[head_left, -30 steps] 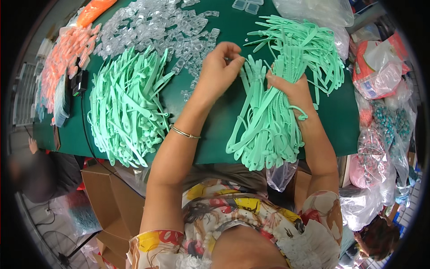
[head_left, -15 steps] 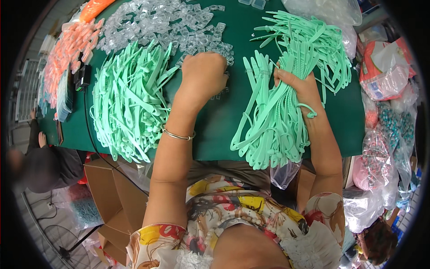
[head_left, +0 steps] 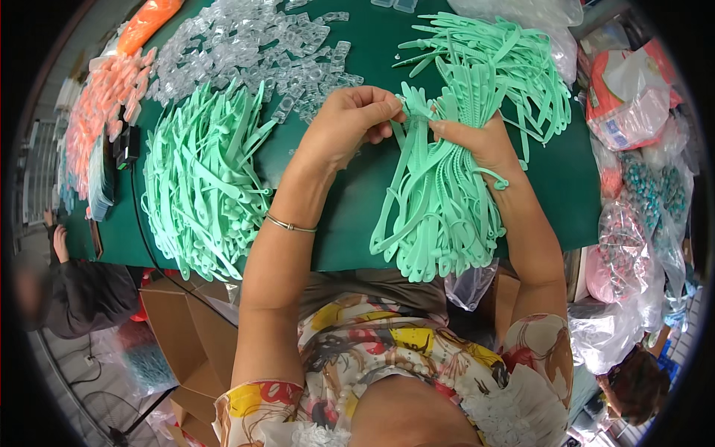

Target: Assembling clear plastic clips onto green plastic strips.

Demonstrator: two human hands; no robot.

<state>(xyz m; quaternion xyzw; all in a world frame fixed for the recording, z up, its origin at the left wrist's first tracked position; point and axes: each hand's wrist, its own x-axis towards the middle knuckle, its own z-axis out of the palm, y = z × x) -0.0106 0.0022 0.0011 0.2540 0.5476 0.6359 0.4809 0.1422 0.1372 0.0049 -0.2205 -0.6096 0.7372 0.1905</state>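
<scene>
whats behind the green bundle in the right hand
Past the bundle in the right hand, loose green strips lie on the green table. The bundle's upper ends hide part of that pile from view.

We've got our R hand (head_left: 480, 141) wrapped round a thick bunch of green straps (head_left: 439, 231) over the green table (head_left: 339, 231). Our L hand (head_left: 346, 123), w/ a bangle (head_left: 291, 226) on that forearm, has thumb & index tips at the bunch's upper L edge; can't tell if touching. We see a strap pile (head_left: 201, 190) L, a 2nd pile (head_left: 521, 63) upper R, clear clips (head_left: 242, 48) up top, orange bits (head_left: 100, 100) far L, bags (head_left: 629, 123) far R, a co-worker (head_left: 93, 298) lower L.
</scene>
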